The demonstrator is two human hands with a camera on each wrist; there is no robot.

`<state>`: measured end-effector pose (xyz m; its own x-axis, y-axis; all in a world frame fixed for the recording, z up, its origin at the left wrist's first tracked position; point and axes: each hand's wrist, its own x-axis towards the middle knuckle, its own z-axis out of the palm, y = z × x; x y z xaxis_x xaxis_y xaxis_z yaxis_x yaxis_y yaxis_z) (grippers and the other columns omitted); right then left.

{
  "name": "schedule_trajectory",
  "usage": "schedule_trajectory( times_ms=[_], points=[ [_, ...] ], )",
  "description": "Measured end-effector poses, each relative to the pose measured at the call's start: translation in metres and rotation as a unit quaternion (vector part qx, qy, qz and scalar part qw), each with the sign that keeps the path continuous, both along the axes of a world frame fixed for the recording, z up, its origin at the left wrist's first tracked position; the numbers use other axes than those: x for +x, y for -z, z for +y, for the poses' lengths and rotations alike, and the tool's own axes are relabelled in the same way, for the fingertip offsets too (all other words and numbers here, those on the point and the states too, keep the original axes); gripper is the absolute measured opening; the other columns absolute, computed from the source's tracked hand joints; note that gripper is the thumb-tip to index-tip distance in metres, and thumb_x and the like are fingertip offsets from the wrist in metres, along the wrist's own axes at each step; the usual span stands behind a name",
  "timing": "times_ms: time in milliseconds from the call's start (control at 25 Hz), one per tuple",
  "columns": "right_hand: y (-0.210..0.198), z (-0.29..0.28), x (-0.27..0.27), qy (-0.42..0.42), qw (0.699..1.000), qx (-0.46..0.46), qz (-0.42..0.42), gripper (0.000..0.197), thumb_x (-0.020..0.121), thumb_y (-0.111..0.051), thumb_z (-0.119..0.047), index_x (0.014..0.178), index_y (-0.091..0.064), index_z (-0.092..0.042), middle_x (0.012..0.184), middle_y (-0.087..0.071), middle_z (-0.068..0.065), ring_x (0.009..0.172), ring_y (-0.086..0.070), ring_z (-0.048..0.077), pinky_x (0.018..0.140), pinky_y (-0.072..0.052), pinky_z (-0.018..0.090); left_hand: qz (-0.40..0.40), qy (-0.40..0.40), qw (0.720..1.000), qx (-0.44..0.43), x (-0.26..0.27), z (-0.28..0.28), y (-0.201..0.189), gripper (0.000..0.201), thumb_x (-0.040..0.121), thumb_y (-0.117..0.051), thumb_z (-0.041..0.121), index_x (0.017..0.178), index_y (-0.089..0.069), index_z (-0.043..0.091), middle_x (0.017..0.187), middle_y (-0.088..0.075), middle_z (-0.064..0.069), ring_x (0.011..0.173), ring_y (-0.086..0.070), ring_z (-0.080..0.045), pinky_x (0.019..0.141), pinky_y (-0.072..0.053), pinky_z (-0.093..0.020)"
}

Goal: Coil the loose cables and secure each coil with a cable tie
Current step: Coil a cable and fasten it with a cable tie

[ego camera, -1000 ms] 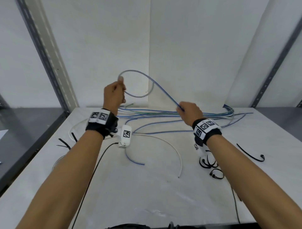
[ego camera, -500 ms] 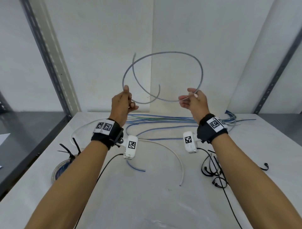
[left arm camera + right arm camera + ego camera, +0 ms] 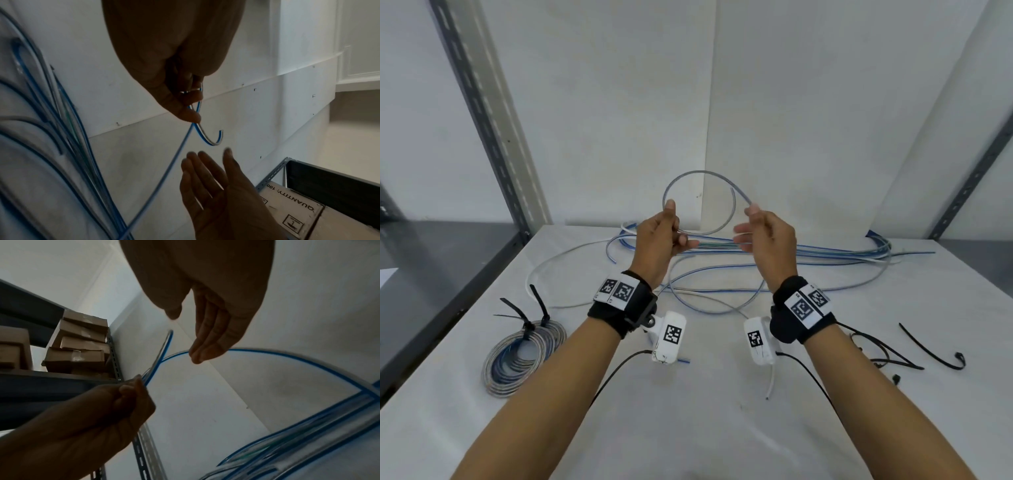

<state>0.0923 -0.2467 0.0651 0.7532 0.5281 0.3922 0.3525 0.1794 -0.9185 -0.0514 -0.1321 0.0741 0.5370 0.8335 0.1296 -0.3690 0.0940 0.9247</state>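
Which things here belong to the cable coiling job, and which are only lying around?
Job: blue-white cable pinched by left hand; open right hand; loose cables; cable ties; tied coil.
Lying about: cardboard boxes; shelf upright.

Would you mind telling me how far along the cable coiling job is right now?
One finished coil lies at the table's left, bound with black ties. In hand: the left hand pinches a blue-and-white cable into its first loop, while the right hand is open beside it. Left: the loose cables behind, with spare cable ties waiting at right.

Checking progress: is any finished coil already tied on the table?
Yes, a tied coil lies on the table, bound by black cable ties.
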Motion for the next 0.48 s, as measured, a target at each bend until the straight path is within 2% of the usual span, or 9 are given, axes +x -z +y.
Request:
schedule_trajectory(
  times_ms=[80, 160, 240, 280, 360, 440, 480],
  points=[
    [-0.001, 0.005, -0.008, -0.07, 0.996, -0.004, 0.054, 0.025, 0.096, -0.068, -0.02, 0.119, -0.067, -0.008, 0.088, -0.077, 0.009, 0.078, -0.074, 0.02, 0.068, -0.059, 0.036, -0.002, 0.013, 1.0, 0.001, 0.004, -0.001, 0.008, 0.044, 0.106, -0.048, 0.037, 0.071, -0.047, 0.011, 0.046, -0.042, 0.001, 0.046, -0.049, -0.012, 0.065, -0.061, -0.032],
    [0.004, 0.011, -0.011, -0.086, 0.994, 0.018, 0.057, 0.031, 0.093, -0.07, -0.007, 0.123, -0.061, -0.007, 0.087, -0.077, 0.012, 0.078, -0.074, 0.021, 0.07, -0.06, 0.035, 0.012, 0.019, 1.0, 0.019, 0.006, -0.001, 0.018, 0.042, 0.106, -0.05, 0.036, 0.073, -0.051, 0.009, 0.05, -0.046, 0.002, 0.047, -0.052, -0.011, 0.07, -0.063, -0.037],
    [0.013, 0.016, -0.01, -0.069, 0.994, 0.05, 0.061, 0.03, 0.094, -0.067, -0.002, 0.12, -0.055, -0.011, 0.085, -0.076, 0.014, 0.075, -0.073, 0.022, 0.072, -0.061, 0.035, 0.042, -0.005, 0.998, 0.046, 0.007, 0.002, 0.026, 0.033, 0.105, -0.053, 0.031, 0.084, -0.059, 0.006, 0.057, -0.054, 0.006, 0.053, -0.057, -0.009, 0.075, -0.063, -0.038],
    [0.019, 0.018, -0.008, -0.062, 0.995, 0.053, 0.055, 0.024, 0.095, -0.065, -0.001, 0.116, -0.056, -0.009, 0.082, -0.076, 0.013, 0.072, -0.072, 0.021, 0.071, -0.061, 0.034, 0.042, -0.016, 0.998, 0.046, 0.007, 0.007, 0.029, 0.023, 0.104, -0.056, 0.025, 0.095, -0.062, 0.005, 0.066, -0.059, 0.005, 0.062, -0.061, -0.009, 0.076, -0.063, -0.036],
    [0.034, 0.02, -0.004, -0.074, 0.997, 0.029, 0.003, 0.017, 0.098, -0.057, 0.002, 0.106, -0.064, -0.011, 0.077, -0.073, 0.008, 0.066, -0.068, 0.017, 0.068, -0.057, 0.03, 0.0, 0.004, 1.0, -0.02, 0.005, 0.022, 0.032, 0.013, 0.102, -0.058, 0.012, 0.11, -0.061, 0.002, 0.084, -0.063, -0.004, 0.075, -0.065, -0.015, 0.075, -0.062, -0.033],
    [0.045, 0.021, 0.001, -0.088, 0.995, -0.006, -0.05, 0.028, 0.1, -0.051, 0.004, 0.104, -0.071, -0.016, 0.076, -0.068, 0.003, 0.066, -0.062, 0.013, 0.068, -0.053, 0.027, -0.043, 0.031, 0.996, -0.077, 0.001, 0.035, 0.031, 0.012, 0.103, -0.057, 0.011, 0.107, -0.063, 0.002, 0.081, -0.064, -0.004, 0.069, -0.064, -0.016, 0.073, -0.061, -0.033],
    [0.049, 0.023, 0.002, -0.092, 0.993, -0.028, -0.073, 0.03, 0.1, -0.051, 0.003, 0.106, -0.073, -0.017, 0.077, -0.068, 0.0, 0.067, -0.061, 0.011, 0.069, -0.052, 0.027, -0.038, 0.031, 0.997, -0.058, -0.003, 0.037, 0.031, 0.013, 0.103, -0.056, 0.013, 0.105, -0.065, 0.003, 0.079, -0.064, -0.002, 0.068, -0.064, -0.015, 0.072, -0.061, -0.033]
  ],
)
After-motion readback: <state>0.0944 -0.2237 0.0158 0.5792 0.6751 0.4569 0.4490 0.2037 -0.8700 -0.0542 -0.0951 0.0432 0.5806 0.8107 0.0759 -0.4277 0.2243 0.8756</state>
